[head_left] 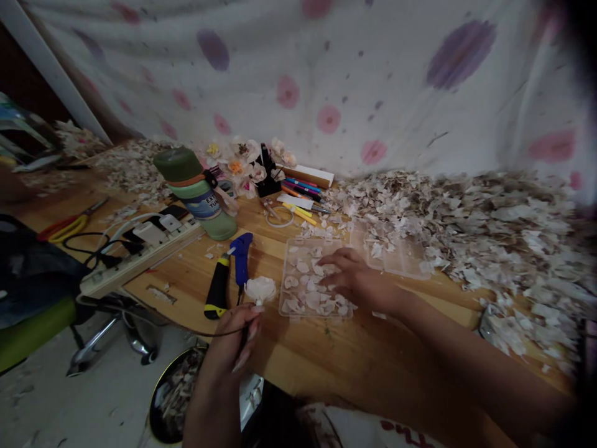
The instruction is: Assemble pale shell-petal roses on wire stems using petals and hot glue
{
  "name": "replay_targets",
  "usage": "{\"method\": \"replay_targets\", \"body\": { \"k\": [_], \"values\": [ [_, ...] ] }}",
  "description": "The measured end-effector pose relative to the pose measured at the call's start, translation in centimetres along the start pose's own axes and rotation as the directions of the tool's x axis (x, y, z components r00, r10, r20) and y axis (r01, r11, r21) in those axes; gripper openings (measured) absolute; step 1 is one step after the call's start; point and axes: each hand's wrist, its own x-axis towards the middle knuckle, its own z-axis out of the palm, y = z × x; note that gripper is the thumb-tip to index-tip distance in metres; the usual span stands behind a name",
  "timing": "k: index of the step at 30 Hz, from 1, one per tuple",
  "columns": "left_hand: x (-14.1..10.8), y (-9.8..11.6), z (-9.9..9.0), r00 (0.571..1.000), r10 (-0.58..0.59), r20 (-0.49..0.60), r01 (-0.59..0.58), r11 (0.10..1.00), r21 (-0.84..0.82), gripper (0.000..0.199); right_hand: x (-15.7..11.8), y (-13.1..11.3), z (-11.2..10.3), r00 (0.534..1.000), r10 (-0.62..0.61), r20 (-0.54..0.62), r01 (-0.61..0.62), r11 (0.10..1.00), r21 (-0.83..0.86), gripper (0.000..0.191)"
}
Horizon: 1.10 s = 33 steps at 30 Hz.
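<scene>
My left hand (237, 331) is closed around the base of a white flower (260, 289), whose pale petals face up at the table's front edge. Over a clear compartment box (282, 295) my right hand (358, 281) hovers palm down, its fingers stretched and apart. Thin whitish petals (303, 266) lie in the box's compartments; whether the fingertips touch them I cannot tell. The box's open lid (410, 264) lies behind my right wrist. A blue glue gun (241, 256) and a black-and-yellow tool handle (217, 289) are left of the flower.
A green bottle (198, 198) stands beside a power strip (140, 258) with plugged-in chargers. Scissors (74, 225) lie at the far left. Finished flowers (242, 155) and pens (301, 190) sit along the back. Petal heaps (489, 218) cover the right side. Below the edge is a bin (175, 395).
</scene>
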Motion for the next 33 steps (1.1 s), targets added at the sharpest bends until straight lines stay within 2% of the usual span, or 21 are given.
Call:
{"method": "replay_targets", "body": {
  "k": [2,5,9,13,17,22,25,29,33],
  "values": [
    [0.1,0.0,0.1,1.000,-0.010,-0.002,0.010,1.000,0.006,0.037,0.1,-0.3,0.6,0.995,-0.068,0.070,0.066,0.997,0.024,0.028],
    [0.2,-0.1,0.1,1.000,-0.013,-0.006,0.014,1.000,0.017,0.038,0.6,-0.5,1.5,0.992,-0.092,0.092,0.088,0.995,0.041,0.018],
    [0.4,-0.5,0.1,1.000,-0.014,-0.022,0.014,1.000,-0.003,0.040,1.9,-0.6,1.7,0.995,-0.095,0.042,0.092,0.994,0.065,0.015],
    [0.6,-0.8,0.1,1.000,-0.023,0.001,0.023,1.000,-0.015,0.040,2.7,-0.5,0.8,0.997,-0.067,-0.028,0.069,0.994,0.086,0.015],
    [0.7,-0.9,-0.2,1.000,-0.009,0.019,0.009,1.000,0.014,0.041,1.6,0.2,-0.7,0.998,-0.061,-0.001,0.061,0.992,0.111,0.015],
    [1.0,-1.5,-0.5,0.999,-0.035,-0.005,0.035,0.999,-0.015,0.042,-1.1,1.1,-2.2,0.986,-0.061,0.153,0.040,0.989,0.141,0.036],
    [1.2,-1.5,-0.1,1.000,-0.024,-0.005,0.024,1.000,0.001,0.040,-2.0,1.1,-2.2,0.983,-0.041,0.181,0.014,0.989,0.148,0.042],
    [1.0,-1.2,0.6,1.000,0.005,-0.018,-0.004,0.999,0.045,0.041,-1.8,1.0,-1.5,0.988,-0.012,0.153,-0.005,0.994,0.111,0.031],
    [0.9,-1.3,0.4,0.998,0.041,-0.040,-0.039,0.998,0.046,0.039,-1.2,1.2,-1.4,0.993,-0.016,0.115,0.004,0.995,0.104,0.021]
  ]
}}
